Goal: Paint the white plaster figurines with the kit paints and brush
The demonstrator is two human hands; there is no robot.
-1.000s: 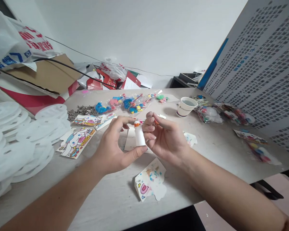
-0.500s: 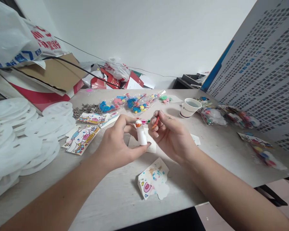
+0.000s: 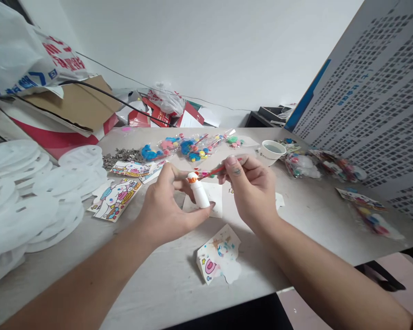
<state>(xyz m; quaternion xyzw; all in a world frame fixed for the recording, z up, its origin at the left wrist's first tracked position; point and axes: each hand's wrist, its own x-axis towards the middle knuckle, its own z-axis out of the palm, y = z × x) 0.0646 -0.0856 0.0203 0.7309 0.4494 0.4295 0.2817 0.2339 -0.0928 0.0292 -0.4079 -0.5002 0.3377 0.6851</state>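
Between the thumb and fingers of my left hand point(image 3: 172, 204) stands a small white figurine point(image 3: 201, 194), slightly tilted, with an orange band point(image 3: 192, 180) below its rounded white top. My right hand point(image 3: 250, 185) pinches a thin red paintbrush point(image 3: 216, 170). The brush tip points left at the figurine's upper part; whether it touches I cannot tell. A dark smudge marks the right thumb. Beneath the hands lies a white card point(image 3: 215, 196), partly hidden. Nearer me rests a paint-stained paper cutout point(image 3: 220, 254). Small paint pots point(image 3: 205, 174) sit partly hidden behind the brush.
A paper cup of water point(image 3: 270, 158) stands at back right. Bagged paint kits point(image 3: 192, 147) line the back, and more bags point(image 3: 330, 165) lie right. White discs point(image 3: 62, 183) pile up left beside printed cards point(image 3: 116, 198) and metal clips point(image 3: 124, 156). A printed board point(image 3: 361, 91) rises at right.
My right hand has turned and moved slightly right, so the brush now lies almost level, pointing left at the figurine. The figurine's top has tilted a little to the left.
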